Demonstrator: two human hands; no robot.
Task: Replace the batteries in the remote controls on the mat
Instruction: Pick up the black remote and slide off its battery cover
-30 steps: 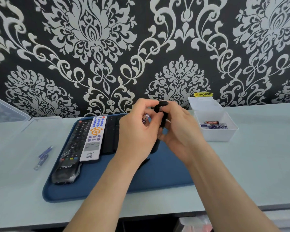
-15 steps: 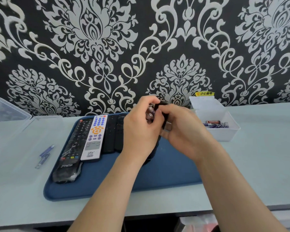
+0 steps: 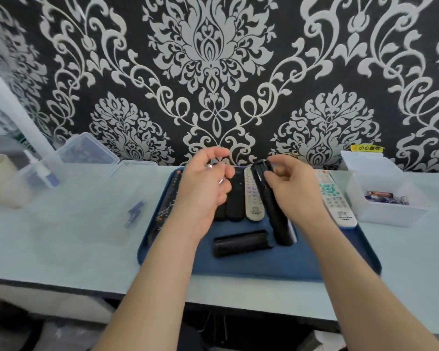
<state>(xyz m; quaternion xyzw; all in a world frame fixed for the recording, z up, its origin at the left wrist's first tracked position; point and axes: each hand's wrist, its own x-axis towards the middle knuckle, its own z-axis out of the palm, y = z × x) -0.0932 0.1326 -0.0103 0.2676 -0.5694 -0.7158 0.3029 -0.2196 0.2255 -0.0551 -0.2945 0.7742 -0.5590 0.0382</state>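
The left hand (image 3: pixel 200 191) hovers above the back-left part of the blue mat (image 3: pixel 327 257), its fingers curled in toward the palm round the batteries (image 3: pixel 221 181). Only their shiny metal tips peep out between the fingers, so how many there are I cannot tell.

The right hand (image 3: pixel 297 193) grips the black remote (image 3: pixel 276 219) by its upper half, thumb and fingers wrapped round the body. That remote stands tilted: its lower end rests on the mat near the middle and its upper end is raised toward the wall. The two hands are near each other but apart.

Just in front of the left wrist a black battery cover (image 3: pixel 241 243) lies flat on the mat, close to the held remote's lower end.

Along the mat's back edge lie the other remotes:
- a dark one (image 3: pixel 171 198) at the left edge, partly under the left hand
- a plain black one (image 3: pixel 235 198)
- a grey one (image 3: pixel 254 198)
- a white one (image 3: pixel 336 201) by the right edge

On the worktop (image 3: pixel 74 236), right of the mat, sits a white box (image 3: pixel 390 214) with loose batteries inside (image 3: pixel 380 196). Left of the mat lie two small blue cells (image 3: pixel 134 211). A clear lidded box (image 3: pixel 86 150) sits at the back left edge.
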